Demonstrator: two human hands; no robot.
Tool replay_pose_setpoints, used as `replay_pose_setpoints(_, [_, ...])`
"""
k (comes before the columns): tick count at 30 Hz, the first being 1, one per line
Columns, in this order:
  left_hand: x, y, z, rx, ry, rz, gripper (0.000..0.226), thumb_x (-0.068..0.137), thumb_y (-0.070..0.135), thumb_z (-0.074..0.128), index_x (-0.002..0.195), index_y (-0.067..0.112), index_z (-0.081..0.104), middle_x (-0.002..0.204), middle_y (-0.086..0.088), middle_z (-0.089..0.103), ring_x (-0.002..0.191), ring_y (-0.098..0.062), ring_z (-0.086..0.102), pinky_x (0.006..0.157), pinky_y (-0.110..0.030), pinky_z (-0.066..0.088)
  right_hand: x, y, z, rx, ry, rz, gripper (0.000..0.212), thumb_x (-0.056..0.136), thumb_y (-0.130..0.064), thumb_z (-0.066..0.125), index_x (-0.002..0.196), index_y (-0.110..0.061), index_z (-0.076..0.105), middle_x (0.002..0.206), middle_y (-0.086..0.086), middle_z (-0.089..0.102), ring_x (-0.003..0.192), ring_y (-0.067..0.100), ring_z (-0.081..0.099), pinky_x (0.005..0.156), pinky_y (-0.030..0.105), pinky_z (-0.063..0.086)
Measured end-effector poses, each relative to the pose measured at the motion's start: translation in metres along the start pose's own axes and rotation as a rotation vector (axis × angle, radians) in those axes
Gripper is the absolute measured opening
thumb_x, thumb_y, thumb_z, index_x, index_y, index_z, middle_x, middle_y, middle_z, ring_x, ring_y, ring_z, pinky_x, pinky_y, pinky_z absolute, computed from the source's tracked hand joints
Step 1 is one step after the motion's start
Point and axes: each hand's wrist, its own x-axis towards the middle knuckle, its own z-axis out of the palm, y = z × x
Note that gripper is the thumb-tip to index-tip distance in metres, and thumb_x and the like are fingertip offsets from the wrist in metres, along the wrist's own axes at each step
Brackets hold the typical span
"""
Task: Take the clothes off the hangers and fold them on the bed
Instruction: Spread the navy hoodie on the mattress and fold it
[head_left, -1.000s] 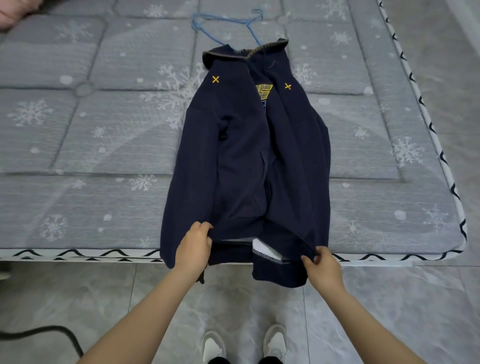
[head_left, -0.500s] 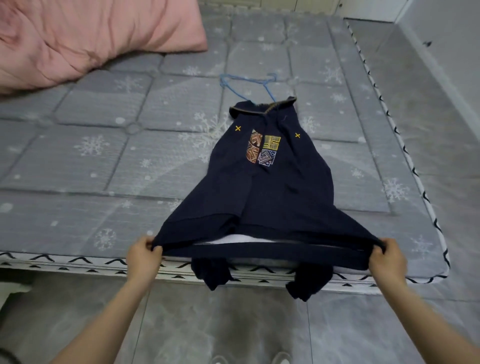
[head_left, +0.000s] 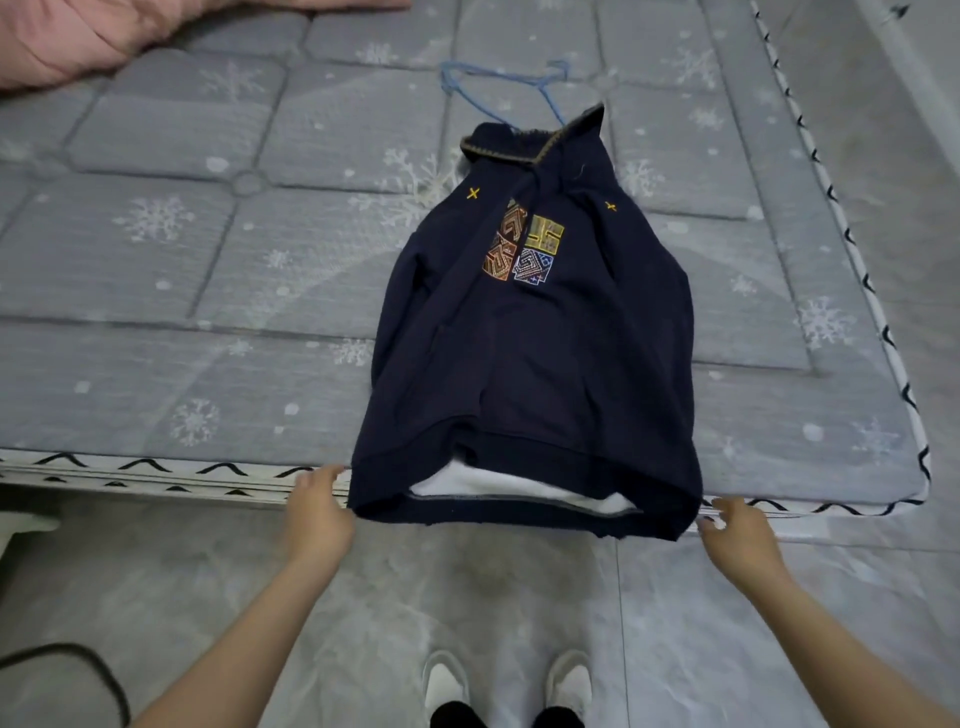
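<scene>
Since the bed (head_left: 156, 322) takes up most of the room, that's where everything happens: bare grey quilted mattress with snowflakes, zigzag piping along the edge, a pink duvet (head_left: 78, 36) bunched up at the far left corner. In the middle of it lies the navy hoodie (head_left: 535, 332), front up, patchwork print on the chest, hood pointing away from the person and the hem hanging just over the near edge with the white lining showing. Both sleeves look tucked under or out of sight, can't say which.

It looks like thick fleecy cotton to me, so soft and floppy, some weight, not slippery, nothing to break. I'd take it by the hem corners or the shoulders, since anywhere in the middle will just bunch.

The blue wire hanger (head_left: 498, 88) lies flat just past the hood, already out of the garment as far as I can tell.

The left hand (head_left: 318, 512) sits at the hem's left corner, touching it, fingers loosely curved, not clearly pinching anything. The right hand (head_left: 740, 535) is just beside the right corner, fingers spread, holding nothing.
</scene>
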Motion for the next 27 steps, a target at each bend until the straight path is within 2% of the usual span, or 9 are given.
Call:
replay_pose_setpoints(2, [-0.008,0.018,0.002,0.020,0.102,0.225,0.050,0.066,-0.013,0.058,0.110,0.011,0.065,0.108,-0.011,0.056,0.101,-0.030,0.051,0.083,-0.041,0.045,-0.007,-0.015,0.010,-0.013,0.042,-0.175,0.035,0.084,-0.007,0.063,0.117,0.001,0.058,0.116,0.020,0.057,0.104,0.037,0.055,0.089,0.041,0.044])
replay_pose_setpoints(6, [-0.009,0.037,0.015,0.193,0.065,0.558,0.039,0.063,0.006,0.078,0.100,0.013,0.069,0.102,-0.002,0.060,0.090,-0.024,0.058,0.070,-0.039,0.052,-0.013,-0.052,0.034,-0.179,0.055,-0.555,0.039,0.080,-0.011,0.069,0.118,-0.007,0.060,0.117,0.008,0.060,0.100,0.031,0.060,0.078,0.040,0.049])
replay_pose_setpoints(10, [0.005,0.032,0.028,0.395,0.017,0.525,0.057,0.051,0.014,0.089,0.103,0.008,0.068,0.103,-0.008,0.062,0.085,-0.029,0.061,0.067,-0.040,0.052,0.001,-0.068,0.056,-0.497,0.084,-0.701,0.067,0.056,-0.022,0.088,0.116,-0.005,0.063,0.110,0.012,0.064,0.088,0.032,0.064,0.068,0.040,0.053])
replay_pose_setpoints(12, [0.012,0.026,0.031,0.416,0.045,0.479,0.057,0.051,0.008,0.088,0.104,0.006,0.067,0.102,-0.010,0.061,0.085,-0.031,0.060,0.067,-0.040,0.052,0.010,-0.069,0.061,-0.550,0.182,-0.648,0.078,0.045,-0.015,0.089,0.117,-0.005,0.062,0.098,0.014,0.062,0.074,0.032,0.060,0.056,0.038,0.049])
replay_pose_setpoints(14, [0.018,0.019,0.032,0.420,0.070,0.487,0.053,0.054,0.000,0.084,0.104,0.004,0.066,0.101,-0.012,0.061,0.084,-0.033,0.060,0.064,-0.039,0.052,0.019,-0.067,0.060,-0.558,0.291,-0.604,0.077,0.040,-0.003,0.087,0.113,-0.003,0.064,0.084,0.017,0.057,0.062,0.034,0.054,0.048,0.035,0.041])
replay_pose_setpoints(18, [0.023,0.015,0.032,0.254,0.034,0.400,0.040,0.078,-0.004,0.062,0.117,0.005,0.060,0.113,-0.011,0.057,0.101,-0.031,0.056,0.071,-0.042,0.048,0.034,-0.055,0.064,-0.559,0.366,-0.666,0.028,0.055,-0.003,0.085,0.076,-0.003,0.067,0.075,0.018,0.052,0.060,0.034,0.049,0.050,0.033,0.029])
replay_pose_setpoints(20, [0.023,0.011,0.033,0.145,0.038,0.335,0.035,0.081,-0.003,0.058,0.114,0.008,0.059,0.111,-0.007,0.057,0.100,-0.027,0.056,0.074,-0.040,0.046,0.037,-0.047,0.065,-0.482,0.389,-0.704,0.018,0.062,-0.003,0.082,0.074,-0.003,0.068,0.079,0.017,0.057,0.061,0.035,0.051,0.050,0.035,0.034])
replay_pose_setpoints(23, [0.021,0.003,0.031,0.066,0.051,0.353,0.019,0.080,-0.004,0.063,0.097,0.006,0.064,0.095,-0.008,0.058,0.085,-0.030,0.058,0.068,-0.038,0.045,0.034,-0.033,0.061,-0.320,0.443,-0.777,0.010,0.077,-0.007,0.072,0.086,-0.004,0.073,0.089,0.012,0.067,0.068,0.036,0.060,0.055,0.039,0.048])
replay_pose_setpoints(27, [0.015,-0.019,0.017,0.086,0.068,0.561,0.020,0.068,-0.009,0.076,0.077,0.005,0.066,0.075,-0.005,0.055,0.070,-0.021,0.053,0.060,-0.026,0.037,0.021,-0.002,0.041,-0.236,0.484,-0.893,0.031,0.090,-0.018,0.045,0.099,-0.003,0.071,0.101,0.010,0.070,0.088,0.033,0.067,0.071,0.042,0.053])
